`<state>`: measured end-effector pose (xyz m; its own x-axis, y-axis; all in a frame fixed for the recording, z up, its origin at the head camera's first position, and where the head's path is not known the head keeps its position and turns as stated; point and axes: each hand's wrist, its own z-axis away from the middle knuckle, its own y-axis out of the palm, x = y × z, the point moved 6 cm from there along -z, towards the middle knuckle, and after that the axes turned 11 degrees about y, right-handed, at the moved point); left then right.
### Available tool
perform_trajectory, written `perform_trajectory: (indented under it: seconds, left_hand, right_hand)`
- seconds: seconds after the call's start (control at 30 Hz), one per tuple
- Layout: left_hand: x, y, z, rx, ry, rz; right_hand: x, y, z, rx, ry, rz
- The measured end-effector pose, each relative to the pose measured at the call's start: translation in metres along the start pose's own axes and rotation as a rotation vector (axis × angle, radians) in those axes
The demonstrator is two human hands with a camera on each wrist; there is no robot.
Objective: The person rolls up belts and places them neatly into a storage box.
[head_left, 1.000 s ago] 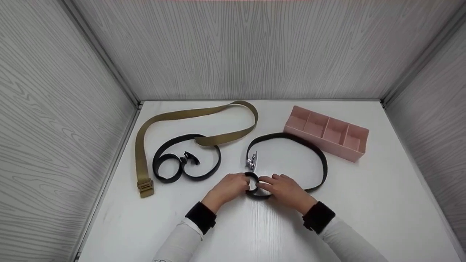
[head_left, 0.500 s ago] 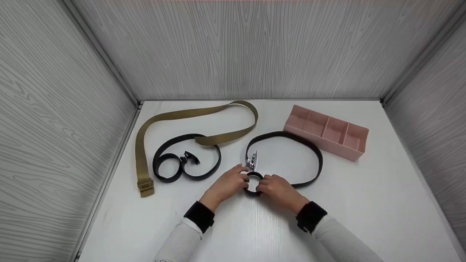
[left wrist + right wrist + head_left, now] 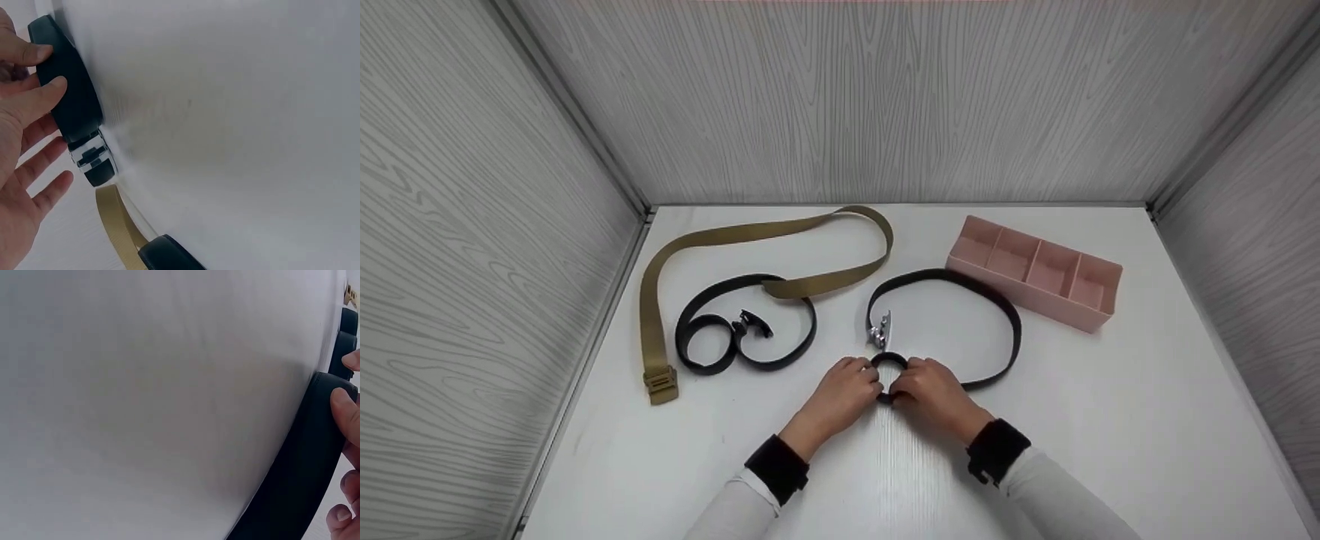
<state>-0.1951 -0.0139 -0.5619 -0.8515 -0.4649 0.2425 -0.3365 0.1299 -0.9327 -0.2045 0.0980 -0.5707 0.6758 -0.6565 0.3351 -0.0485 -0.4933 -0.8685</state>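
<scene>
A black belt with a silver buckle stands on edge in a wide loop. Its near end is rolled into a small coil. My left hand pinches the coil's left side. From the opposite side my right hand grips the coil. In the left wrist view the left thumb presses the belt, fingers behind it, the middle partly hidden. The right wrist view has the right thumb flat on the dark strap. Left of the hands lies a second black belt, partly coiled, with a dark buckle.
A khaki webbing belt curves across the back left, its end lying over the second black belt. Its buckle rests near the table's left edge. A pink tray with several compartments stands back right, close to the belt loop. Walls enclose the white table.
The right hand has shifted left with the belt, and the large loop has narrowed. Left-hand fingers, spread out half a second ago, have gathered on the coil. The other belts stay put.
</scene>
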Motion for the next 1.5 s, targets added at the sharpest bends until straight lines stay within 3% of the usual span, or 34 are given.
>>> perform_trajectory:
  seconds: [0.23,0.33,0.5,0.6,0.73,0.87,1.03,1.27,1.5]
  left_hand:
    - [-0.003,0.003,-0.004,-0.014,-0.014,-0.078]
    - [0.000,0.003,-0.005,0.003,0.013,-0.066]
    - [0.008,0.006,-0.004,0.089,0.079,-0.006]
    - [0.015,0.009,-0.003,0.118,0.108,0.021]
    - [0.022,0.009,-0.003,0.089,0.152,0.053]
    - [0.025,0.008,-0.003,0.032,0.189,0.115]
    - [0.023,0.008,-0.002,0.047,0.132,0.123]
    - [-0.001,0.002,-0.008,0.028,0.034,0.006]
    - [-0.008,0.007,-0.016,0.037,0.008,-0.080]
  right_hand:
    - [0.001,0.000,0.002,-0.026,-0.024,-0.051]
    - [-0.003,-0.004,0.005,0.029,-0.021,-0.039]
    - [-0.023,-0.015,0.014,0.151,0.031,0.069]
    - [-0.030,-0.017,0.017,0.181,0.009,0.112]
    - [-0.028,-0.015,0.015,0.139,-0.089,0.073]
    - [-0.021,-0.012,0.011,0.036,-0.169,-0.005]
    - [-0.015,-0.012,0.008,-0.035,-0.162,-0.015]
    - [-0.008,-0.011,0.008,-0.079,-0.098,0.047]
    - [-0.021,-0.016,0.014,-0.003,-0.007,-0.009]
